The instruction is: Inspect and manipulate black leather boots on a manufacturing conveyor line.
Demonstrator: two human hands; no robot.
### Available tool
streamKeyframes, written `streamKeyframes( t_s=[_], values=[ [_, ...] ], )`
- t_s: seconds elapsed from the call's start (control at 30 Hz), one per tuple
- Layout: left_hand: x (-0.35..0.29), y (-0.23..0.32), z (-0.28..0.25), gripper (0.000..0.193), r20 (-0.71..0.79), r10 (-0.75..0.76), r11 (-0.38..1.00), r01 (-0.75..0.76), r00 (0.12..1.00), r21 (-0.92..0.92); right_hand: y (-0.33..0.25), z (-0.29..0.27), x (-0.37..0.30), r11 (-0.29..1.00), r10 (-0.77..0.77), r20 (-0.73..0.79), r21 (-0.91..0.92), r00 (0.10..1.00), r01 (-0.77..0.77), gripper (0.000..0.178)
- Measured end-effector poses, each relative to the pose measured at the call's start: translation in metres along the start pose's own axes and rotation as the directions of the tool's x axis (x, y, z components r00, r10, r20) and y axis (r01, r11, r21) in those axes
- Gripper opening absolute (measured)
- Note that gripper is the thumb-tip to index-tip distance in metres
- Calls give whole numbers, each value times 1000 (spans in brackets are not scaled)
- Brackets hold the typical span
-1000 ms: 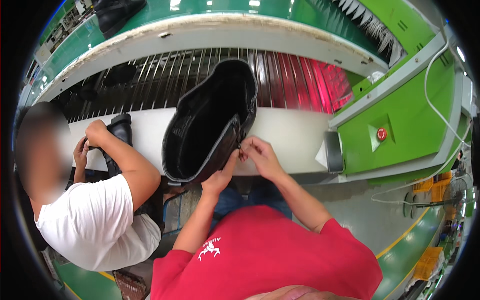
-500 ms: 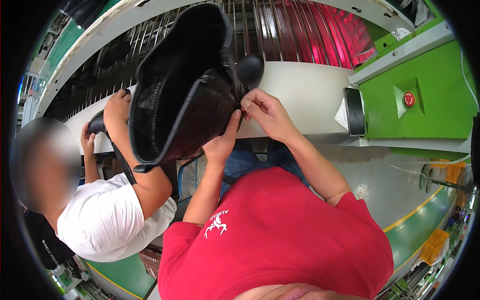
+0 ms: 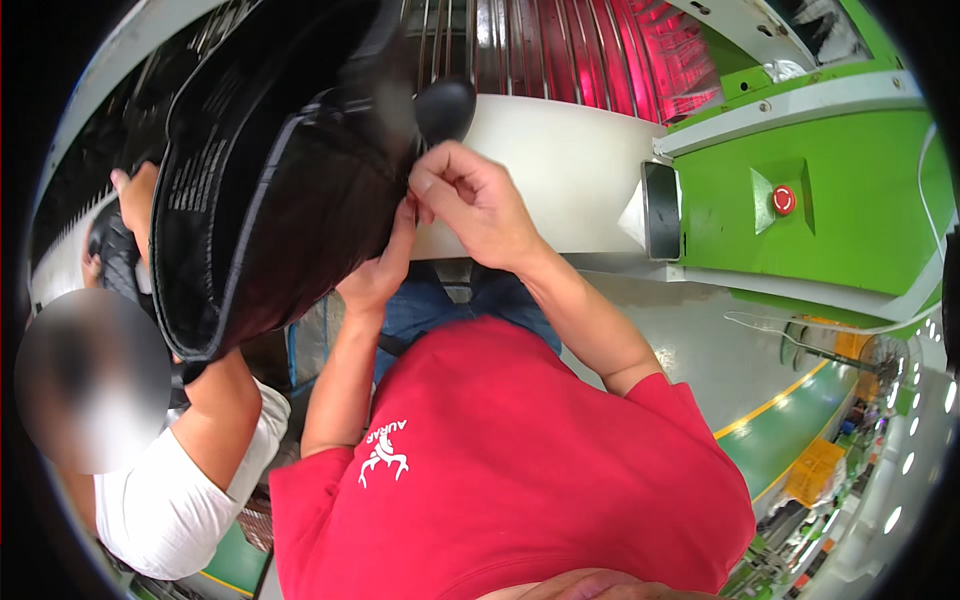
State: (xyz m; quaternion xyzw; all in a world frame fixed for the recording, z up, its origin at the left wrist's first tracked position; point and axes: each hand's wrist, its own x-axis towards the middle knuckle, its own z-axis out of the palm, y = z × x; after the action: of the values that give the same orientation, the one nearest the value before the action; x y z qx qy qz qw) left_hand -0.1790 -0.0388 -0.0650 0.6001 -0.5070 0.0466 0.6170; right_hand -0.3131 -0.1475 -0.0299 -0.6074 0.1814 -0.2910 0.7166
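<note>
1. Comparing against the frames one second and half a second back: the black bag (image 3: 270, 190) has come up off the white desk (image 3: 560, 180) and now fills the upper left of the view, close under the camera, its dark open mouth turned toward the wearer.
2. The right hand (image 3: 470, 200) has stayed at the bag's right rim throughout; its fingers are pinched narrow on a small part of that edge, too small to identify.
3. The left hand (image 3: 380, 275) sits below the same rim, thumb up against the bag's edge, fingers curled under and supporting it. Both hands are thus closed on the bag.
4. Judgement: work has shifted from handling the bag on the desk to close-up work at its rim, with the bag carried by the hands alone.
5. A rounded black piece (image 3: 445, 108) shows just above the right hand, against the desk; whether it belongs to the bag cannot be told.
6. Edges: the desk's near edge runs just behind the hands; a roller conveyor (image 3: 590, 50) lies beyond it. A green machine housing (image 3: 850, 210) with a red button (image 3: 783, 199) stands well to the right.
7. Room: a co-worker's arm (image 3: 215, 400) and hand (image 3: 135, 195) lie just beside the bag on the left, so that side is tight. The right side is open as far as the green housing.
</note>
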Motion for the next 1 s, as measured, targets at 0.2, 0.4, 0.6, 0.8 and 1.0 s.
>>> streamKeyframes(
  t_s=[0.2,0.4,0.6,0.8,1.0],
  values=[
    [13,-2,-3,21,-81,-69,990,59,994,-125,-15,10,14,999,-11,30,-33,999,12,10],
    [19,-13,-8,19,-69,-65,996,61,995,-59,4,10,24,984,11,-21,-178,1000,-14,11],
    [8,-20,-11,19,-52,-187,977,180,981,-116,1,21,26,999,21,-16,-26,1000,-22,14],
    [10,-21,-14,17,-8,-183,978,182,983,-97,-3,27,33,989,62,-26,-131,998,-65,14],
    [11,-19,-19,32,148,-220,971,231,964,-61,-23,-6,30,946,-15,8,-323,1000,17,8]
  ],
)
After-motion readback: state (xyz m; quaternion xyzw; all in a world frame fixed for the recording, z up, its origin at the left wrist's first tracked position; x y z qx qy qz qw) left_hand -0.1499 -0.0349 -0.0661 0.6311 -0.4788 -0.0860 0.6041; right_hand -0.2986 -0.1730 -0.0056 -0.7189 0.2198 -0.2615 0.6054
